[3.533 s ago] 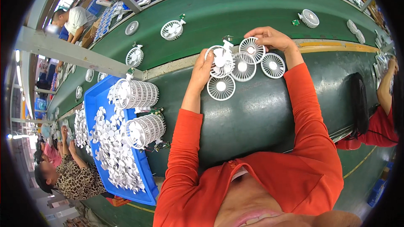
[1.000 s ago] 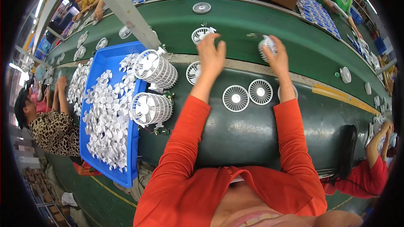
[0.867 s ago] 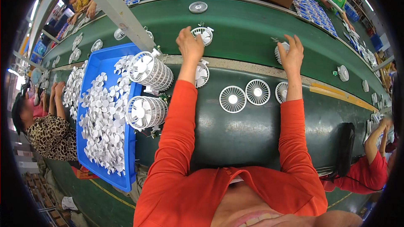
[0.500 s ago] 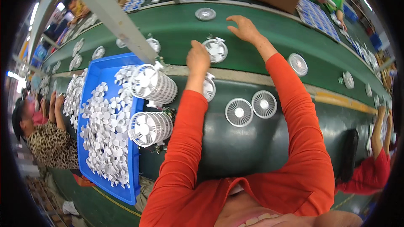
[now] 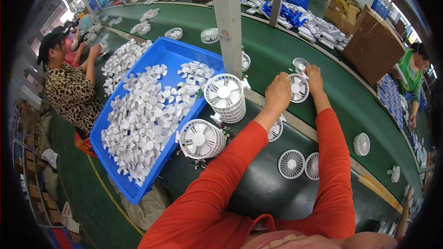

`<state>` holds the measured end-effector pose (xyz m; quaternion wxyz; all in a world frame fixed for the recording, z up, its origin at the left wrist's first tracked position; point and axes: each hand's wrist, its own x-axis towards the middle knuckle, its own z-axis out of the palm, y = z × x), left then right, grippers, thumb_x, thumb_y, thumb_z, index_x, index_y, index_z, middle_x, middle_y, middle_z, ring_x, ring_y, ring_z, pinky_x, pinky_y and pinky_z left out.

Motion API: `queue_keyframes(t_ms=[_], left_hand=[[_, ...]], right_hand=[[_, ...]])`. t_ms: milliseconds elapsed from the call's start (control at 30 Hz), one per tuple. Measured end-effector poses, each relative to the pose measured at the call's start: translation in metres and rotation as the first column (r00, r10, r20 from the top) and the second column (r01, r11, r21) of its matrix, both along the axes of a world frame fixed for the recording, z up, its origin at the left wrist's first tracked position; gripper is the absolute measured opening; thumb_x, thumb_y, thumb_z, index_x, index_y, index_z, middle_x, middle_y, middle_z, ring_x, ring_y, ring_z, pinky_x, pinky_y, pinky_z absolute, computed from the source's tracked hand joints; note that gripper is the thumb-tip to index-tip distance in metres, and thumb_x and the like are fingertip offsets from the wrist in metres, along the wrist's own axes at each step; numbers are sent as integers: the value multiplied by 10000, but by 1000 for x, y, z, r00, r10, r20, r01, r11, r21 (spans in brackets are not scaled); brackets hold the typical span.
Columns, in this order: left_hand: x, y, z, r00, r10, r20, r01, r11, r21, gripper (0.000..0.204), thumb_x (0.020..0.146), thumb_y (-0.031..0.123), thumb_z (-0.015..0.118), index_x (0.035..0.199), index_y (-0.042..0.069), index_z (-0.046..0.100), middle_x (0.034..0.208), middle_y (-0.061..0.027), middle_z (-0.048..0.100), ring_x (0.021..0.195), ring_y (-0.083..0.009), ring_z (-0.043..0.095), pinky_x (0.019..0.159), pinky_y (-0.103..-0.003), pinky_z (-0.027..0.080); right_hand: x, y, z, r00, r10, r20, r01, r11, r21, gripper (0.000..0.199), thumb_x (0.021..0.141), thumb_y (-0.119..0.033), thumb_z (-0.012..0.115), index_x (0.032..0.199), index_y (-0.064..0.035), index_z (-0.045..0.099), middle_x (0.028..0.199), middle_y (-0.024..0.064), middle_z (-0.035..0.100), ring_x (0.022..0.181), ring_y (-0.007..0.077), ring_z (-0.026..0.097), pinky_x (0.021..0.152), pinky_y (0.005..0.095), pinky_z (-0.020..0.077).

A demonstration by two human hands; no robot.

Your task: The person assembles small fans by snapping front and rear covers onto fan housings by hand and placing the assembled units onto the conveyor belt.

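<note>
A round white fan housing with blades inside is between my two hands over the green belt. My left hand has its fingers closed at the housing's left edge. My right hand is closed at its upper right edge, fingertips partly hidden. Just beyond them lies a round slotted grille. Under my left wrist, another fan housing is partly covered. Nearer me on the dark bench rest a round grille and a second grille, partly behind my right sleeve.
Left of my arms stand two stacks of white fan housings, a far stack and a near stack. A blue tray holds many white fan blades. A metal post rises by the belt. Co-workers sit around it.
My view has turned left. My right hand, previously spread apart over the belt, has come in beside my left hand and closed at the fan housing.
</note>
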<state>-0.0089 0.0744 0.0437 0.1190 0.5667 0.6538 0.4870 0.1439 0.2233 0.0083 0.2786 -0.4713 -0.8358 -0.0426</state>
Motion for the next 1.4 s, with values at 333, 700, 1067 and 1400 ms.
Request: queue_keyframes(t_ms=[333, 700, 1067, 1400], left_hand=[[0, 8, 3, 773, -238, 588, 151, 969, 194, 391, 908, 243, 583, 1175, -32, 507, 975, -162, 657, 889, -264, 640, 765, -362, 494], [44, -82, 2, -411, -178, 894, 574, 712, 405, 405, 961, 355, 502, 1220, 46, 532, 1198, -127, 594, 1109, -254, 577, 934, -445, 487], [42, -82, 18, -218, -339, 915, 417, 815, 402, 230, 975, 312, 492, 1034, 108, 580, 1005, -46, 635, 937, -171, 619, 822, -346, 512], [75, -120, 47, 884, -337, 322, 93, 804, 587, 242, 821, 87, 524, 1026, 21, 413, 1036, -171, 476, 983, -349, 432, 880, -428, 358]], right_hand=[[64, -130, 90, 206, -179, -962, -459, 851, -256, 166, 876, -139, 640, 951, -15, 557, 799, 40, 601, 664, 116, 604, 561, 258, 571], [33, -246, 77, 834, -30, -551, 17, 999, -29, 457, 754, -110, 698, 1189, -52, 570, 1112, 147, 597, 968, 278, 591, 876, 363, 467], [20, -236, 59, 866, 258, -429, -309, 950, -51, 836, 846, -567, 533, 1424, -15, 286, 1437, 226, 328, 1338, 395, 300, 1104, 427, 258], [16, -252, 34, 263, -270, -926, -551, 746, -374, 508, 1012, -476, 267, 1272, -83, 457, 1225, 68, 521, 1103, 178, 521, 949, 333, 421]])
